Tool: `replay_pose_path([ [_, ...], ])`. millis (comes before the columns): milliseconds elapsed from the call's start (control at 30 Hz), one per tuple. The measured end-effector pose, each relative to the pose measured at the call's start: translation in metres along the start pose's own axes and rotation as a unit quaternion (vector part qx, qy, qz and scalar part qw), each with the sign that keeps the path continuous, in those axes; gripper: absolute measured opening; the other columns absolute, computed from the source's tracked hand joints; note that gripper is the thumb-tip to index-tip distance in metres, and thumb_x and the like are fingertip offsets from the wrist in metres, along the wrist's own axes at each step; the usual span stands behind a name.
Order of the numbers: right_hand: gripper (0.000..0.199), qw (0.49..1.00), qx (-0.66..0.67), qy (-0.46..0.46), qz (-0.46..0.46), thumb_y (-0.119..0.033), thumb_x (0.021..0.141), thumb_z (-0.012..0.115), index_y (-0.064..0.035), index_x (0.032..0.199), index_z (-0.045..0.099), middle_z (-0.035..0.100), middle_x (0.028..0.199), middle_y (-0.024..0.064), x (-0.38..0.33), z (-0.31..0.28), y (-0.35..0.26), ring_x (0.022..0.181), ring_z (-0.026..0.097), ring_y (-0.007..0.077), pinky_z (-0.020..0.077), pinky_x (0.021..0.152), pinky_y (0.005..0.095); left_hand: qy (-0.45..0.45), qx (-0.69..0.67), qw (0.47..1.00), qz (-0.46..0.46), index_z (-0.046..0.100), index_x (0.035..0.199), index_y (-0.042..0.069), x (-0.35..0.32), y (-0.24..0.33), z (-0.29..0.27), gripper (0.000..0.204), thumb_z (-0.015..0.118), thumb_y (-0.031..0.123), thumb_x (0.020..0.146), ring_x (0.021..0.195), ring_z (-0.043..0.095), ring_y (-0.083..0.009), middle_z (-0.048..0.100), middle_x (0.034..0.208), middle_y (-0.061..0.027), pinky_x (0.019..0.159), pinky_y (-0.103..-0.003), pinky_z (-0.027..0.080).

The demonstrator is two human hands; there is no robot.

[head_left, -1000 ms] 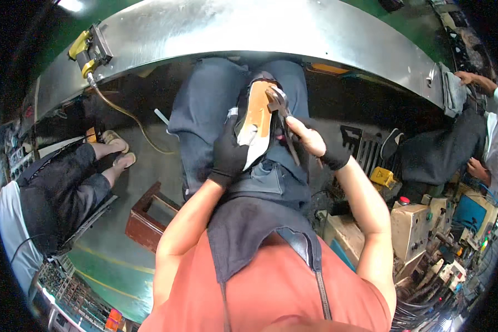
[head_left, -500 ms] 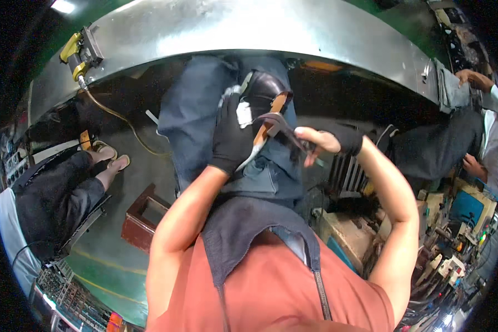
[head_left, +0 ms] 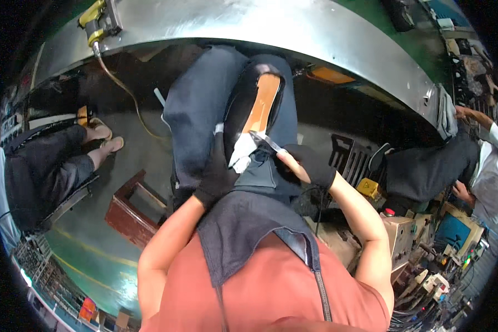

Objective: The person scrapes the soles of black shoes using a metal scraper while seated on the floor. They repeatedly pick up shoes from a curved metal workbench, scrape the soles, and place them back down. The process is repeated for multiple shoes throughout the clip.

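Observation:
A dark shoe [head_left: 239, 102] lies along my lap, its tan sole [head_left: 263, 102] facing up and its toe pointing toward the bench. A crumpled white piece [head_left: 242, 149], cloth or paper, covers its near end. My left hand [head_left: 218, 174], in a black fingerless glove, grips the shoe's near end beside the white piece; some fingers are hidden. My right hand [head_left: 304, 166], gloved alike, is closed around a shiny metal hand tool [head_left: 268, 143]. The tool's tip touches or hovers just over the sole beside the white piece; its exact kind is unclear.
A metal bench [head_left: 216, 19] curves across the front, with a yellow air tool [head_left: 94, 22] and its hose at the left. A brown wooden stool [head_left: 130, 213] stands at my left. Other people sit at both sides; cluttered tools [head_left: 426, 276] lie at right.
The shoe has turned to lie lengthwise, sole up. My right hand has moved nearer and lower, from a blurred dark strip to the metal tool at the sole. My left hand has shifted toward me.

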State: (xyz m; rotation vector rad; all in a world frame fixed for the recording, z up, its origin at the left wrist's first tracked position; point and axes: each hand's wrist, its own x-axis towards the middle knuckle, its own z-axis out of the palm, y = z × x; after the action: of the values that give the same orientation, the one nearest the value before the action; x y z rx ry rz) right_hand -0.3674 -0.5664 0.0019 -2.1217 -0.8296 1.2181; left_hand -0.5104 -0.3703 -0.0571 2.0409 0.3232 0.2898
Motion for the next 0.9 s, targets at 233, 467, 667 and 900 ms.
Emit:
replay_pose_path([
  [233, 0.048, 0.997, -0.045, -0.066, -0.001, -0.043, 0.095, 0.043, 0.0011, 0.086, 0.060, 0.062, 0.080, 0.0224, -0.004, -0.015, -0.041, 0.067, 0.061, 0.0325, 0.0459, 0.065, 0.0412, -0.075, -0.092, 0.991, -0.054, 0.040, 0.123, -0.003, 0.002, 0.008, -0.007, 0.053, 0.067, 0.017, 0.082, 0.107, 0.053, -0.0256, 0.054, 0.111, -0.0162, 0.091, -0.034, 0.041],
  [467, 0.046, 0.997, -0.082, 0.014, 0.000, -0.042, 0.094, 0.045, 0.0005, 0.084, 0.060, 0.061, 0.078, 0.0235, -0.009, 0.011, -0.007, 0.064, 0.059, 0.0335, 0.0457, 0.063, 0.0420, -0.098, -0.327, 0.906, -0.250, 0.053, 0.114, -0.002, 0.023, -0.039, 0.031, 0.040, 0.061, 0.026, 0.086, 0.093, 0.061, -0.0211, 0.062, 0.104, -0.0160, 0.079, -0.032, 0.048],
  [667, 0.043, 0.993, -0.094, -0.068, 0.002, -0.038, 0.095, 0.046, 0.0016, 0.089, 0.061, 0.060, 0.077, 0.0225, -0.027, -0.057, -0.054, 0.067, 0.060, 0.0336, 0.0453, 0.062, 0.0409, -0.044, -0.138, 0.967, -0.207, 0.051, 0.102, -0.003, 0.034, 0.008, 0.012, 0.041, 0.072, 0.023, 0.078, 0.085, 0.062, -0.0263, 0.062, 0.091, -0.0177, 0.075, -0.036, 0.048],
  [900, 0.043, 0.999, -0.039, 0.007, -0.013, -0.040, 0.096, 0.044, 0.0001, 0.095, 0.060, 0.062, 0.087, 0.0227, 0.003, -0.019, -0.032, 0.076, 0.062, 0.0325, 0.0471, 0.067, 0.0387, -0.122, -0.048, 0.991, -0.020, 0.045, 0.122, -0.004, 0.024, -0.017, -0.007, 0.068, 0.079, 0.026, 0.071, 0.107, 0.055, -0.0336, 0.057, 0.111, -0.0234, 0.093, -0.037, 0.042],
])
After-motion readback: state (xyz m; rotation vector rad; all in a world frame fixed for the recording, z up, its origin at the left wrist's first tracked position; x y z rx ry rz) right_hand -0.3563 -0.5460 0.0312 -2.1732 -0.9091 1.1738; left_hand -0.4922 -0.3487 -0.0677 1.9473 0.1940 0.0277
